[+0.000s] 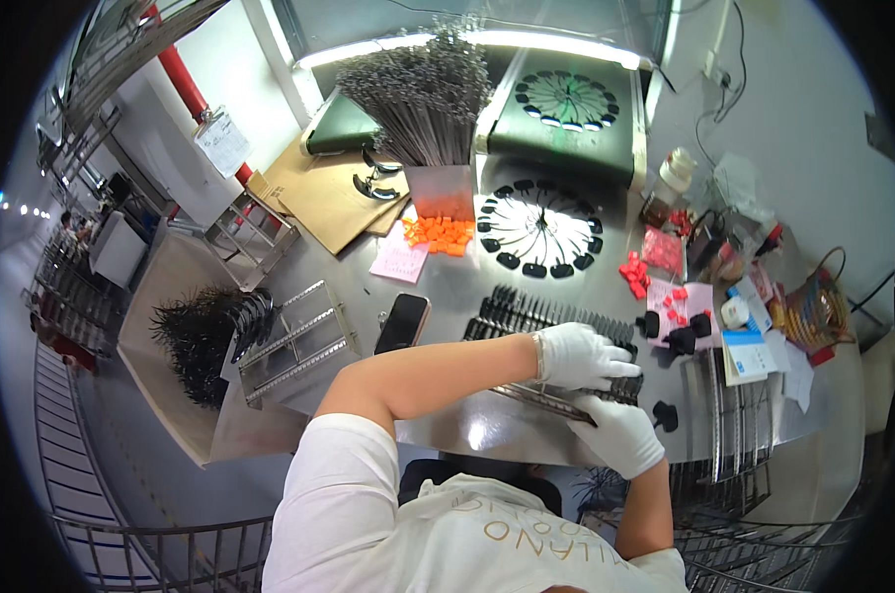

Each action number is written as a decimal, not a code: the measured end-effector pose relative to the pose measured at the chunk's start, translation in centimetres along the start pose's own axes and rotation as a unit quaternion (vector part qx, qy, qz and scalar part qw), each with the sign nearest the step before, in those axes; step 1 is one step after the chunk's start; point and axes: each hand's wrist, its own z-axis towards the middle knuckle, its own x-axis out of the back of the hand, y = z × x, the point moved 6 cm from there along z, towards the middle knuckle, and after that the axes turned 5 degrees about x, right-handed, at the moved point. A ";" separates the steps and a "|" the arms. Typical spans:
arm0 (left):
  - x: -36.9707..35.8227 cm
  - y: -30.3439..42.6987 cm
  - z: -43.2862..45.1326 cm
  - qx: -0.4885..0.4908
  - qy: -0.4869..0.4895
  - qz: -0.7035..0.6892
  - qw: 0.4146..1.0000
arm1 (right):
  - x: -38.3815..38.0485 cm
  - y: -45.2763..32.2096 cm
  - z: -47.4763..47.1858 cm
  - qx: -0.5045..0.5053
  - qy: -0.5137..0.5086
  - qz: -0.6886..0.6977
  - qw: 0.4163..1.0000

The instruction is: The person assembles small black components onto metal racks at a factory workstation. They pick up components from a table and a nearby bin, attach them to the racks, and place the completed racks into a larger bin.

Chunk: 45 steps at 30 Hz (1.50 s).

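Observation:
A metal rack (525, 399) filled with rows of thin black parts (559, 315) stands on the steel table in front of me. My left hand (584, 357), in a white glove, reaches across from the left and rests over the right end of these parts. Its fingers are spread toward the right, and whatever lies under the palm is hidden. Gloved in white too, my right hand (619, 436) grips the rack's near right corner. Just right of that hand lies a single black piece (665, 416).
Beyond the rack, black pieces form a ring (540, 228). Orange clips (440, 235) lie before a metal holder (440, 189) of thin rods. A phone (403, 324) and an empty rack (299, 341) are leftward. Red clips (634, 274), another rack (740, 415) and a woven basket (818, 311) are rightward.

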 end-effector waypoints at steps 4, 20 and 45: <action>1.0 -1.2 -2.2 0.027 -0.092 -0.061 0.994 | -0.8 -1.7 1.0 -0.035 -0.021 -0.012 0.999; 9.3 -8.9 -14.6 0.237 -0.313 -0.134 0.910 | -1.3 2.7 -3.7 -0.162 -0.017 0.015 0.986; -2.6 -11.2 -31.1 0.562 0.559 -0.340 0.507 | -2.4 2.6 10.0 -0.041 0.049 0.140 0.988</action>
